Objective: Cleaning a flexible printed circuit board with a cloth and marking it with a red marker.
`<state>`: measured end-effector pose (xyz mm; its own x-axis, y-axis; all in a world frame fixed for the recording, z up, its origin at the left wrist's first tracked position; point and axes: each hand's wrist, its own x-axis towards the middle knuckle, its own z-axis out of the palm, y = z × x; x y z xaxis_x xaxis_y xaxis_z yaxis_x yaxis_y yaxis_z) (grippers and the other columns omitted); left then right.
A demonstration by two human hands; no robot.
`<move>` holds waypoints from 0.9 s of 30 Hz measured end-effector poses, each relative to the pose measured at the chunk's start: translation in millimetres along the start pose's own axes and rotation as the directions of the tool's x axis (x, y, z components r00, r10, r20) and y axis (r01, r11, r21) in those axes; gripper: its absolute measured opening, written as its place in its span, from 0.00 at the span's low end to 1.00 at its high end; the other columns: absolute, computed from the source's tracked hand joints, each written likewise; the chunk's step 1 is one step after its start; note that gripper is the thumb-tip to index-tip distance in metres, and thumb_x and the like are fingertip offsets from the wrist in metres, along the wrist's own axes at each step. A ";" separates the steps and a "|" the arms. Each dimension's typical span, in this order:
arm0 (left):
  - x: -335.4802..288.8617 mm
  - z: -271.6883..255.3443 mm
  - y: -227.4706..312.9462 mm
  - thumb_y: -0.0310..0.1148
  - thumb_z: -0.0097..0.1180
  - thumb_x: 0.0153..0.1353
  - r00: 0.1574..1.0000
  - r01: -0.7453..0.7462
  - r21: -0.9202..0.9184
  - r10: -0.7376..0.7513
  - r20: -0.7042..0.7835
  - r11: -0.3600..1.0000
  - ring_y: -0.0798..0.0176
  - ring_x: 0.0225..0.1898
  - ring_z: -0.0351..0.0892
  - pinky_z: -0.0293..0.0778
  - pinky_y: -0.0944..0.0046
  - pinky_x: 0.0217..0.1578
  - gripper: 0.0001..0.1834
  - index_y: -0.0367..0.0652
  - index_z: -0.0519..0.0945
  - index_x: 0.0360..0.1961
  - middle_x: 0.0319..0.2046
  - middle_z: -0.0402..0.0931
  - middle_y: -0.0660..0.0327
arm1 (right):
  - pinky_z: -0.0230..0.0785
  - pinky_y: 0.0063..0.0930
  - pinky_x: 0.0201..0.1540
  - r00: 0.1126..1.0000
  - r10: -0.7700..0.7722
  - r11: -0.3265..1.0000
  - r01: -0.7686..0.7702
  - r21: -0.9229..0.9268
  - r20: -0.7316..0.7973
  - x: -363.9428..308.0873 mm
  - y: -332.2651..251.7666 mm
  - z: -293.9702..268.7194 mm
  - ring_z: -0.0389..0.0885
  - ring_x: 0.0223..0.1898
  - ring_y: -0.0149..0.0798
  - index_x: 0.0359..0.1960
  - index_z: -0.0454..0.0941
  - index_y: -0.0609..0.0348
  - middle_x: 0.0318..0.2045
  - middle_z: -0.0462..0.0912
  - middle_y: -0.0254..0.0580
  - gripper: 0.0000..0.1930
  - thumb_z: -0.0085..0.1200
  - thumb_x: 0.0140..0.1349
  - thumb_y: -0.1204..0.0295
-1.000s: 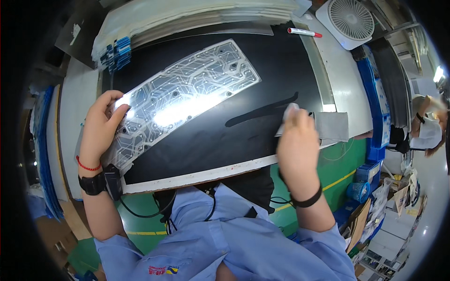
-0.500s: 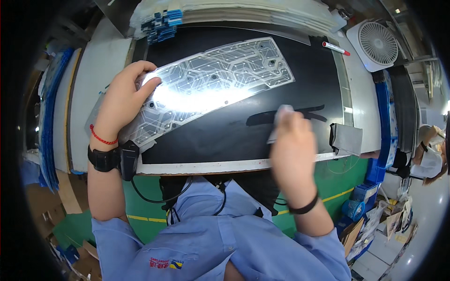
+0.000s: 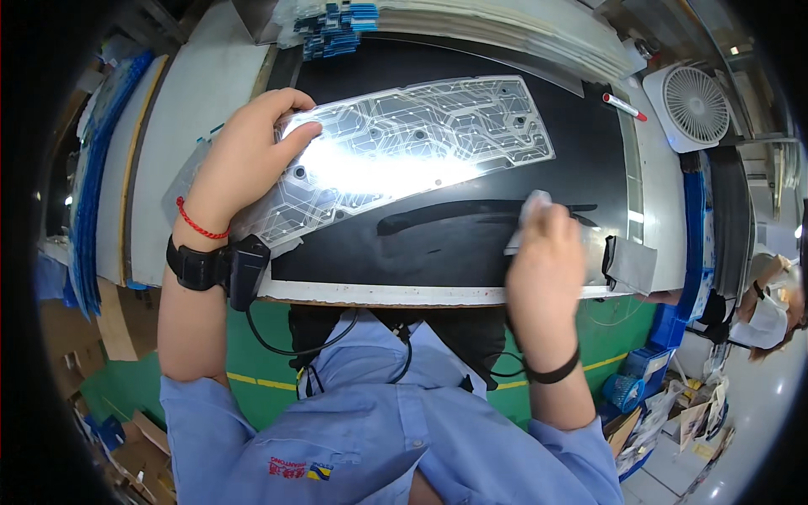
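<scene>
Clear printed sheet lies slantwise over the black-topped desk, from near its front-left corner toward, but short of, its right edge. Left hand pinches the sheet's left end, thumb on top. Right hand clutches a white cloth toward the front-right corner. Judgement: sheet light, bendy, slick, easily scratched; take it by the margins.

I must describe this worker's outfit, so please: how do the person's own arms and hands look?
The left hand is ungloved, its wrist wearing a red cord bracelet and black strap with black box and cable. The ungloved right hand has a black wristband. Light-blue sleeves are short.
</scene>
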<state>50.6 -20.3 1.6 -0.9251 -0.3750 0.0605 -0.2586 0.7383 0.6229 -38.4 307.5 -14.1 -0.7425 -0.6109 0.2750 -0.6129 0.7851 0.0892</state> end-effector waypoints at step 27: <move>1.8 -2.7 12.6 0.31 0.65 0.62 0.992 0.034 0.009 -0.035 0.121 0.999 0.68 0.30 0.68 0.66 0.68 0.33 0.13 0.39 0.79 0.46 0.29 0.72 0.63 | 0.70 0.45 0.55 0.997 0.015 0.973 -0.032 0.226 0.076 14.7 76.8 -3.0 0.75 0.50 0.60 0.60 0.77 0.68 0.51 0.76 0.56 0.30 0.48 0.51 0.92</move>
<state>46.4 -13.3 11.7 -0.9423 -0.3299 -0.0566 -0.2927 0.7300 0.6176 -95.6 359.1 -0.4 -0.7701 -0.6049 0.2023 -0.6340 0.7608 -0.1387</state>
